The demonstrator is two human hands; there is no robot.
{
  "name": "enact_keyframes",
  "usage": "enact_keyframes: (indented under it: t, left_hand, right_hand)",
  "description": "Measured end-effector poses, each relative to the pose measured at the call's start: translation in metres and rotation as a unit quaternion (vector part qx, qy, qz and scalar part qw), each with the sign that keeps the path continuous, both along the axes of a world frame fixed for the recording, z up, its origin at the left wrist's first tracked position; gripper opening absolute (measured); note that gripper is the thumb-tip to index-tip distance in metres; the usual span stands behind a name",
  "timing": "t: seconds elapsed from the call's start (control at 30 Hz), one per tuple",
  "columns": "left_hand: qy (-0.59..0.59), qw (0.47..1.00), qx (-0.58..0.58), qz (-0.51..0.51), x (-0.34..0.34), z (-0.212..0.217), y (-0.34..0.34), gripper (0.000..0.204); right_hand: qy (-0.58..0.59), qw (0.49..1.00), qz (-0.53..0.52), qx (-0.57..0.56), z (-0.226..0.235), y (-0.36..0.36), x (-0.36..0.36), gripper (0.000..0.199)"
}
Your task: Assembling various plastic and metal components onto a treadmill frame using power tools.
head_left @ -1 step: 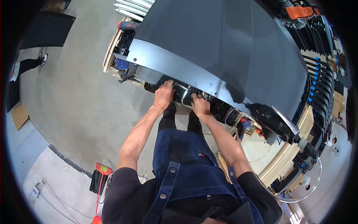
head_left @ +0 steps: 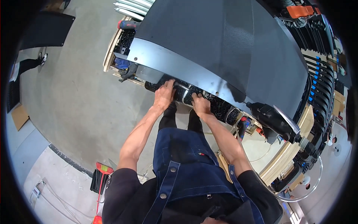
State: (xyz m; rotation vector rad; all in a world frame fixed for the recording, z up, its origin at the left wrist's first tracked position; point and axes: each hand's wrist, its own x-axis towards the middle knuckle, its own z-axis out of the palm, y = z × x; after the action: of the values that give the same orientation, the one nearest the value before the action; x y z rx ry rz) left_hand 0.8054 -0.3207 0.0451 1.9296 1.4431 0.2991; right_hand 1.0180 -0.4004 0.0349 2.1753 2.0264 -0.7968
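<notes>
Both my hands are over a row of black bins (head_left: pixel 150 87) filled with small dark hardware, perhaps screws, below the front edge of a large dark grey panel (head_left: pixel 194 33). My left hand (head_left: pixel 163 95) is at the left bins, its fingers bent and partly under the panel's pale metal edge strip (head_left: pixel 160 56). Close beside it on the right, my right hand (head_left: pixel 201 104) has its fingers curled down among the small parts. Whatever either hand pinches is too small or hidden to make out.
A black power tool (head_left: pixel 270 119) with a clear hose lies against the panel's right corner. Another driver (head_left: pixel 128 25) sits at the bench's left end, near a dark glove (head_left: pixel 128 72). Black curved parts (head_left: pixel 322 86) hang at right. A person's leg (head_left: pixel 30 65) shows far left.
</notes>
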Motion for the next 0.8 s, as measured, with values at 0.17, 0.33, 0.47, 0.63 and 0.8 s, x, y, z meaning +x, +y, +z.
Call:
enact_keyframes:
  t: [0.17,0.33,0.47,0.63,0.8]
  left_hand:
    - [-0.249,0.928,-0.232,0.153,-0.023,0.008,-0.036,0.038]
    - [-0.291,0.799,-0.475,0.224,-0.024,0.042,-0.081,0.032]
    - [-0.378,0.775,-0.46,0.213,-0.004,0.071,-0.101,0.03]
    - [-0.386,0.771,-0.441,0.25,0.007,0.109,-0.122,0.039]
    - [-0.44,0.782,-0.37,0.24,0.035,0.147,-0.13,0.036]
  right_hand:
    - [0.049,0.998,0.005,0.026,-0.019,-0.017,0.005,0.011]
    - [0.213,0.965,-0.147,0.041,-0.028,-0.032,0.014,0.016]
    - [0.351,0.899,-0.262,0.012,-0.039,-0.038,0.026,0.013]
    - [0.481,0.801,-0.346,-0.086,0.028,-0.024,0.013,0.015]
    - [0.562,0.79,-0.243,-0.033,0.162,-0.028,0.022,0.02]
